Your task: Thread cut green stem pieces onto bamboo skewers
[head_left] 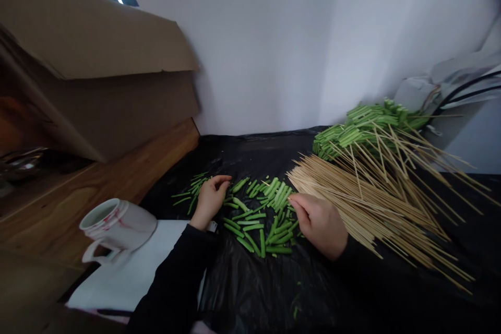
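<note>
Cut green bean pieces (250, 223) lie loosely on a black plastic sheet (242, 292) in front of me. Over the left part of them is my left hand (211, 199), thumb and forefinger curled together at the tips; whatever they may hold is too small to make out. My right hand (323, 223) is closed in a pinch at the right end of a row of bean pieces (278, 194) lying side by side. A thin pale point sticks out at the row's far left, as of a bamboo skewer through it; most of the skewer is hidden.
Many bamboo skewers (376, 203) lie fanned out at the right, beside a heap of bean pieces (364, 128). A white mug (133, 224) lies tipped on white paper (117, 282) at the left. Behind it stands a cardboard box (136, 115); a pale wall closes the back.
</note>
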A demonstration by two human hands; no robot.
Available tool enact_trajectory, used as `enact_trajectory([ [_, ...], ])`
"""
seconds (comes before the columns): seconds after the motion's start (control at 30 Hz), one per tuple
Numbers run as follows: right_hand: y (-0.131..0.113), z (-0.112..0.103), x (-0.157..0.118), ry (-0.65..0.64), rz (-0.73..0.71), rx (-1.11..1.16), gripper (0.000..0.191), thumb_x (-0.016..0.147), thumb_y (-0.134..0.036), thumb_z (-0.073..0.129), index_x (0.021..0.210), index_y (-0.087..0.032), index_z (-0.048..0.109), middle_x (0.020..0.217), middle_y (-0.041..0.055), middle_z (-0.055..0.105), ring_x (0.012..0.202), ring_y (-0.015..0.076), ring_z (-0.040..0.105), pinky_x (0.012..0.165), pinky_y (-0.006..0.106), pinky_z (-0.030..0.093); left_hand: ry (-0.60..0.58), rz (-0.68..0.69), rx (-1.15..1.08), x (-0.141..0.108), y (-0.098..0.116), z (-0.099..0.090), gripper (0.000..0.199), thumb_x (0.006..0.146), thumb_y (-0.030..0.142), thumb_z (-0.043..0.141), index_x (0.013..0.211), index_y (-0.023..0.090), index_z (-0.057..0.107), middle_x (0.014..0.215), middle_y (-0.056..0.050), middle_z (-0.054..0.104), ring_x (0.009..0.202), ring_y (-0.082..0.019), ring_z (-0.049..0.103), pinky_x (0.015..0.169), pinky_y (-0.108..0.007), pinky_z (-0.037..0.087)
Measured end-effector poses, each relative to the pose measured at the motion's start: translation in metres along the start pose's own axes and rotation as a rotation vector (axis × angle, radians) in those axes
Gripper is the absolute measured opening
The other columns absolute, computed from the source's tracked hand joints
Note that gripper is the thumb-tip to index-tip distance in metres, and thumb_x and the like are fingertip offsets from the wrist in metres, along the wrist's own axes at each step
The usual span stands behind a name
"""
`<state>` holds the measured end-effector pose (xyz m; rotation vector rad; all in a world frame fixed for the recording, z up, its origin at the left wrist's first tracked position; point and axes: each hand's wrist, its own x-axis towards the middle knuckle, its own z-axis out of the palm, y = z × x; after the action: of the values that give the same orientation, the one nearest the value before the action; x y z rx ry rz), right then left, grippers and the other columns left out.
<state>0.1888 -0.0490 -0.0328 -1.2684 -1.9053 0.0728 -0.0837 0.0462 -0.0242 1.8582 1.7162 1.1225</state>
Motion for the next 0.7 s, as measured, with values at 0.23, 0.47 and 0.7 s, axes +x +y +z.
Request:
enact_trajectory([
  [0.23, 0.0, 0.001, -0.001, -0.013, 0.013, 0.001, 0.026, 0.095, -0.023, 0.04, 0.089, -0.019, 0.065, 0.083, 0.0032, 0.069, 0.077, 0.0168, 0.063, 0.071, 0.027, 0.04, -0.066, -0.016, 0.614, -0.006, -0.005, -0.01, 0.02, 0.082, 0.029, 0.052, 0.092, 0.018, 0.065, 0.092, -0.01, 0.071, 0.089, -0.027, 0.063, 0.075, -0.035, 0.045],
  [0.47, 0.001, 0.002, -0.001, -0.018, 0.002, -0.008, 0.027, 0.095, -0.023, 0.039, 0.089, -0.019, 0.065, 0.083, 0.0034, 0.068, 0.077, 0.0163, 0.063, 0.071, 0.027, 0.04, -0.231, -0.04, 0.193, -0.003, -0.001, -0.006, 0.02, 0.077, 0.038, 0.058, 0.078, 0.019, 0.063, 0.077, -0.006, 0.07, 0.072, -0.021, 0.063, 0.065, -0.029, 0.044],
  [0.7, 0.0, 0.002, -0.001, -0.038, 0.006, 0.002, 0.027, 0.095, -0.023, 0.039, 0.089, -0.019, 0.065, 0.084, 0.0032, 0.068, 0.079, 0.0158, 0.063, 0.072, 0.026, 0.04, -0.066, 0.067, 0.154, 0.001, -0.01, 0.004, 0.02, 0.082, 0.035, 0.055, 0.086, 0.02, 0.068, 0.084, -0.005, 0.072, 0.077, -0.021, 0.064, 0.073, -0.031, 0.045],
])
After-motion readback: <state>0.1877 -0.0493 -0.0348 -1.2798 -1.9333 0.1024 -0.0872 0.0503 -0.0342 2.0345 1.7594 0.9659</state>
